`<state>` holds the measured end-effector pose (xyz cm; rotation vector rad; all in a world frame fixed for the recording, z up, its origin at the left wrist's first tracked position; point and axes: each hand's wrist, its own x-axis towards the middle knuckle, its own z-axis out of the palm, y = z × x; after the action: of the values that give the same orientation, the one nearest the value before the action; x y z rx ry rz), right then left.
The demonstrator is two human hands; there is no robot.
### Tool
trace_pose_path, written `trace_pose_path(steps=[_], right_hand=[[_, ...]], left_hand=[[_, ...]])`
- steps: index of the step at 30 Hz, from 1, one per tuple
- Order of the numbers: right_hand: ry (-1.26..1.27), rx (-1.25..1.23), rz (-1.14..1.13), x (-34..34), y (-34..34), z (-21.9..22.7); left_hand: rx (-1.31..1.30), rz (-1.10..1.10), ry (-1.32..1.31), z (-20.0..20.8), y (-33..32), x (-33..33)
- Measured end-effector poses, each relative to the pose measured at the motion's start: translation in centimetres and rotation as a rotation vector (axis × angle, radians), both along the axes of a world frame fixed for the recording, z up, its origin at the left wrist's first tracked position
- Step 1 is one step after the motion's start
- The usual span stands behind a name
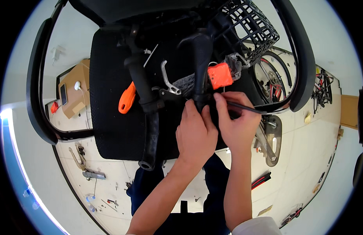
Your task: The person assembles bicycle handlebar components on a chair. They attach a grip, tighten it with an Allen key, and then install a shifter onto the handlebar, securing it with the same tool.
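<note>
My left hand (197, 131) is closed round the lower end of a black handlebar with a rubber grip (203, 58), close to the clamp collar (202, 96). Beside it, my right hand (240, 123) pinches a thin dark rod-like tool (248, 107), whose tip is hidden behind the fingers near the collar. To the left, a second black handlebar piece with a grip (140, 80) lies on the black chair seat (111, 133). Between the two bars rests a silver brake lever (167, 80). An orange-handled screwdriver (127, 98) passes under the left bar.
A bright orange block (220, 75) and clear plastic wrap (233, 66) lie beyond my right hand. A black basket (252, 25) stands at the seat's far right. Armrests (38, 78) flank the seat. Bicycle parts (271, 141), a wheel (273, 76) and a cardboard box (76, 96) are on the floor.
</note>
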<state>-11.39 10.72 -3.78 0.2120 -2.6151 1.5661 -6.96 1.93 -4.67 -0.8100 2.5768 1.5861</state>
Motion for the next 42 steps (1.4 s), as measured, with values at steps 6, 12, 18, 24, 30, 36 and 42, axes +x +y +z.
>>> trace_pose_path(steps=[6,12,18,24,30,36,42], right_hand=[[-0.22,0.009,-0.085,0.1,0.1,0.7],[-0.148,0.008,-0.017,0.4,0.3,0.4],[0.067,0.024,0.134,-0.9,1.1,-0.5],[-0.052,-0.024,0.172,-0.3,1.2,0.6],[-0.097,-0.016,0.072,0.5,1.5,-0.2],[-0.049,0.014,0.022,-0.5,0.5,-0.2],[0.016,0.046,0.009,-0.4,0.4,-0.4]], left_hand=[[-0.05,-0.03,-0.008,-0.2,0.1,0.4],[-0.011,-0.033,-0.032,-0.2,0.1,0.3],[0.003,-0.048,-0.053,0.0,0.0,0.3],[0.001,-0.043,-0.046,-0.1,-0.1,0.2],[0.01,-0.063,-0.063,0.3,-0.2,0.6],[-0.023,-0.053,-0.026,-0.3,-0.2,0.4],[0.001,-0.068,-0.021,-0.3,-0.3,0.1]])
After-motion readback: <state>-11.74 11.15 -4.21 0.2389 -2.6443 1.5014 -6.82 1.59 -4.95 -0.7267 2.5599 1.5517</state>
